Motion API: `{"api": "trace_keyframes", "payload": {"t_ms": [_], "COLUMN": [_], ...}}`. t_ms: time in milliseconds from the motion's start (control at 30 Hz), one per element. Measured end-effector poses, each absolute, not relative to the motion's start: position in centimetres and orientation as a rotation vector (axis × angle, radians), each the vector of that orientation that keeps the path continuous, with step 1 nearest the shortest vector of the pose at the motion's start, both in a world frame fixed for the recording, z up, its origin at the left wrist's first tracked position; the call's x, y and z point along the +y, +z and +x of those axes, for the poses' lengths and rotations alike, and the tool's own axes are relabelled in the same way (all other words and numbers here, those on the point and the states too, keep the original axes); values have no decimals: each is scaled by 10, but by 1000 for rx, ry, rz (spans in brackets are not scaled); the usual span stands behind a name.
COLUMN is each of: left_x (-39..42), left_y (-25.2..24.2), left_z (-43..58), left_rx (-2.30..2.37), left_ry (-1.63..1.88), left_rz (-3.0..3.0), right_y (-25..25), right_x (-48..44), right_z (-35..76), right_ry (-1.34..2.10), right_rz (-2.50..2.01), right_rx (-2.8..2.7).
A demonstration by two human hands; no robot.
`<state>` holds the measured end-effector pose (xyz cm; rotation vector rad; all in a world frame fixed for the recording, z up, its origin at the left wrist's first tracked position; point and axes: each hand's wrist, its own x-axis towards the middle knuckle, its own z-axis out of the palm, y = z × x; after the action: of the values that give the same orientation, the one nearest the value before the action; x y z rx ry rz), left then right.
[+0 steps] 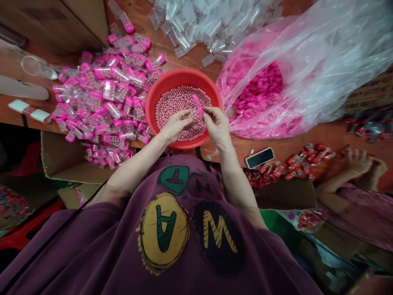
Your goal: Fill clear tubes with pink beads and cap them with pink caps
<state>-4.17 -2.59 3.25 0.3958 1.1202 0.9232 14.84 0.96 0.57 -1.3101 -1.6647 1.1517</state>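
Note:
Over a red basin (151,104) of small pink beads (172,102), my two hands meet at one small clear bottle (195,116) with pink beads inside. My left hand (178,124) has its fingers closed around the bottle's body. At the bottle's top, my right hand (217,125) pinches a bright pink cap (200,110), whose strap sticks up beyond the fingers. Whether the cap sits fully on the bottle I cannot tell. To the left lies a large heap of filled bottles (113,90) with pink caps.
Empty clear tubes (208,22) lie at the back. On the right stands a plastic bag (245,123) of pink caps. A phone (259,158) rests near the table edge. Further right, a co-worker's hands (359,162) are near red packets (310,157). An open carton (70,164) stands below the heap.

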Motion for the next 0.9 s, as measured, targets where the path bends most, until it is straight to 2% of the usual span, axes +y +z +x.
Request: {"api": "trace_keyframes", "payload": {"t_ms": [167,467,667,900], "left_x": [-31,-34,-39,-46], "left_y": [37,38,36,25], "left_z": [-58,-73,-73,-63], "left_rx": [1144,1134,1105,1109], "left_ry": [888,866,872,969], "left_rz": [379,334,235,228], "right_y": [19,23,18,13], "right_x": [10,11,12,-2], "right_z": [139,133,135,119], "right_ry": [1032,1089,914,1198], "right_rz": [-1238,-1174,-1252,-1371], "right_rx": [-1824,-1973,-1958,-1651]}}
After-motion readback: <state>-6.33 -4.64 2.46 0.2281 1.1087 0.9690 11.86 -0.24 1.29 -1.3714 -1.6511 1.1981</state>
